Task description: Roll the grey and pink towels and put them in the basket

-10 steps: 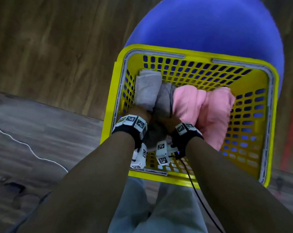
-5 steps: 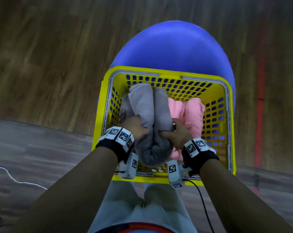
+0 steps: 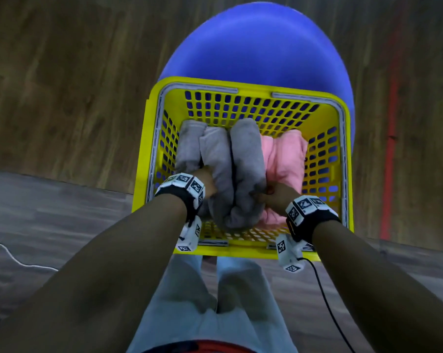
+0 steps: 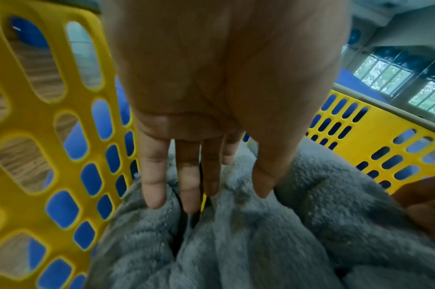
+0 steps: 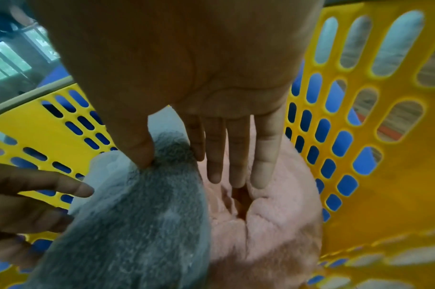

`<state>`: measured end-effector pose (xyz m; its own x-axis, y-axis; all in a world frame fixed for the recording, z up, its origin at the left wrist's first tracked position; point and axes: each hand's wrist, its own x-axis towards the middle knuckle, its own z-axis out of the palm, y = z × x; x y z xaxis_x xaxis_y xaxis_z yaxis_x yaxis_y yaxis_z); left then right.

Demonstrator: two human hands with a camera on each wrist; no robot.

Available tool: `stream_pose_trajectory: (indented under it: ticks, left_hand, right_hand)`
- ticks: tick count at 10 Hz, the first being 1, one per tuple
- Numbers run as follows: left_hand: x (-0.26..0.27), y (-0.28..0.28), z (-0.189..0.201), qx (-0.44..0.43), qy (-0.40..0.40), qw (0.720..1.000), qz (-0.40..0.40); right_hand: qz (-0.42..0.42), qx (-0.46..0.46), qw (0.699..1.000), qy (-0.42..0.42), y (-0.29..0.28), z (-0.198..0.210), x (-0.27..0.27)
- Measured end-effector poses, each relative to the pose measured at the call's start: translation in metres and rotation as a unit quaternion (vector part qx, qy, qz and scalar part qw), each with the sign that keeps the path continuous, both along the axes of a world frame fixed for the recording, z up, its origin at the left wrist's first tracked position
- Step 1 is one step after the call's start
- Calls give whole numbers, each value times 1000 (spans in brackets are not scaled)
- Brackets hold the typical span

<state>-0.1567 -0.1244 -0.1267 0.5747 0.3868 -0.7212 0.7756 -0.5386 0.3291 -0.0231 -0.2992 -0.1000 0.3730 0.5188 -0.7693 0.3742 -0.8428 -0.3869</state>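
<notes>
Nearest the person, both hands reach down into the yellow basket (image 3: 248, 252) from its near wall. The left hand (image 3: 207, 180) has its fingers (image 4: 154, 181) nearly straight and pushed down into the grey towel roll (image 3: 233, 171), the thumb lying on top of the pile; its fingertips sink into a crease on that roll's left flank. The right hand (image 3: 275, 197) works the opposite flank: in its wrist view the thumb and index finger close on a fold of grey cloth, while the other fingers (image 5: 238, 156) lie straight, wedged into the gap between grey and pink.

The grey towel roll lies directly between the two hands, so neither is clearly nearer. Its long axis runs away from the person, from the near wall toward the far wall, and it reads as two thick fleecy lobes with a seam down the middle. It still rides higher than its neighbours, so the coming move is most likely a downward press or a release.

Just left of the grip, another grey roll (image 3: 190, 146) sits against the left wall. Just right of it, the pink towel (image 3: 284, 159) is bunched into soft folds. Beyond the basket is a large blue ball (image 3: 256, 44).
</notes>
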Motion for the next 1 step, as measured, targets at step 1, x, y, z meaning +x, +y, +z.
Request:
stream_pose_trajectory:
  ticks: [1]
  left_hand:
    - [-4, 11, 22, -19, -20, 999, -19]
  right_hand:
    - [-12, 9, 999, -42, -2, 15, 4]
